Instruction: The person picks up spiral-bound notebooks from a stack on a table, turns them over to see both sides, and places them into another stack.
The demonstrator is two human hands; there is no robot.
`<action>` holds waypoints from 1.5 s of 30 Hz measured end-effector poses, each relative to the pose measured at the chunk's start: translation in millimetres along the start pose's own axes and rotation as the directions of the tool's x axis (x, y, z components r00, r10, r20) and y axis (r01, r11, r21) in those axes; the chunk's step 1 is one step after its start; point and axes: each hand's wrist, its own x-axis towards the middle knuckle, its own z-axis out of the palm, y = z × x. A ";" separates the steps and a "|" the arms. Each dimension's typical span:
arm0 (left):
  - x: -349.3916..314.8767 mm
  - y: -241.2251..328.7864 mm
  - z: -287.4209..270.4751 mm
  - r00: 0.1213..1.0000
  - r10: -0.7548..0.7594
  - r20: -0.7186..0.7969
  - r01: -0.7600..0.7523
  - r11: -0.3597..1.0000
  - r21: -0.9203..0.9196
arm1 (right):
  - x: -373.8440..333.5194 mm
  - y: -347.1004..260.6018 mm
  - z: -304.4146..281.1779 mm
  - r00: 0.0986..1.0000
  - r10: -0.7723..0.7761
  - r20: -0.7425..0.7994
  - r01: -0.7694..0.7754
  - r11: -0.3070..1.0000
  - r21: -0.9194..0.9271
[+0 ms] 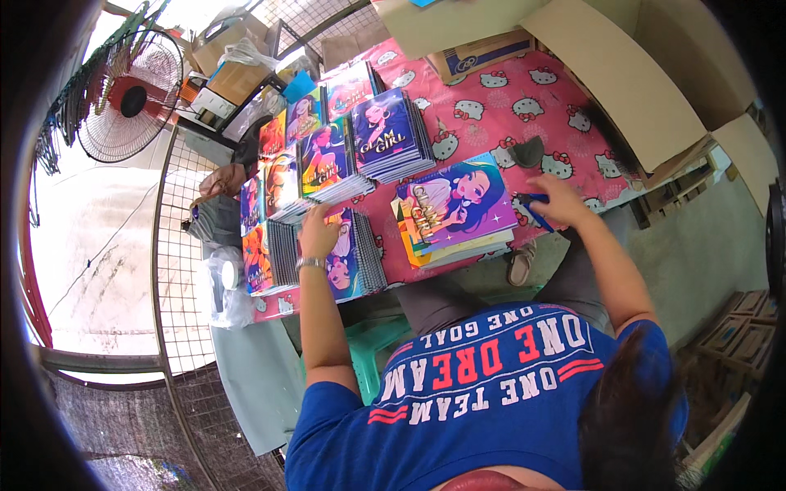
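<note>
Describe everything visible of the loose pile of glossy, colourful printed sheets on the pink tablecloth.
The loose pile of glossy, colourful printed sheets looks like paper or thin card. The mostly purple top sheet shows an illustrated figure with dark blue hair; yellow and orange edges stick out unevenly. It lies flat on the pink patterned tablecloth, left of the bare right hand.

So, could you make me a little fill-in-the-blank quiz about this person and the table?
1. The tablecloth under the stacked books is mostly ____.
2. The hand wearing a wristband is the person's ____ one.
3. The person's shirt is mostly ____.
4. The round, wire-caged appliance at upper left is a ____.

Missing words: pink; left; blue; fan.
</note>
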 end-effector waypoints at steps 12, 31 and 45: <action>-53.0 -83.4 50.5 0.967 -0.252 0.044 0.254 0.925 -0.281 | 62.7 138.0 -67.2 0.753 0.480 -0.451 -0.658 0.552 -0.512; 5.6 94.2 29.6 0.927 0.291 -0.239 -0.363 0.856 -0.368 | 81.4 95.1 -90.8 0.763 0.040 -0.645 -0.253 0.937 -0.242; 15.0 208.9 66.1 0.852 0.431 -0.296 -0.522 0.738 -0.427 | 23.6 -82.9 -58.6 0.965 0.071 -0.253 0.073 0.852 0.518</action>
